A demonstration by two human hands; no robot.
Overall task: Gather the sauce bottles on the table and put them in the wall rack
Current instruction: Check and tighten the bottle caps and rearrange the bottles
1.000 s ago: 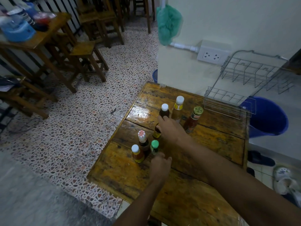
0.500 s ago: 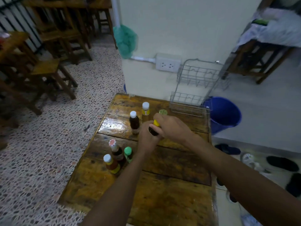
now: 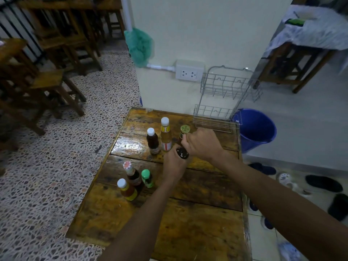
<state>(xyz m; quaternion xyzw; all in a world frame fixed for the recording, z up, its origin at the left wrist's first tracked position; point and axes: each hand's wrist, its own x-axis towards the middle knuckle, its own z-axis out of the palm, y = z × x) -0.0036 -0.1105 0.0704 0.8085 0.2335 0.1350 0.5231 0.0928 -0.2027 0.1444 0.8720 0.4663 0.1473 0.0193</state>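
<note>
My left hand point(image 3: 174, 162) and right hand point(image 3: 204, 143) both grip one dark bottle point(image 3: 182, 153) above the bench point(image 3: 197, 213). Six more bottles stand there. The wire rack point(image 3: 222, 102) hangs on the wall, just behind.

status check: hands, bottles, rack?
Left hand and right hand both closed on a dark bottle above the table. Six bottles standing. Wall rack has no bottles in it; path looks clear.
</note>
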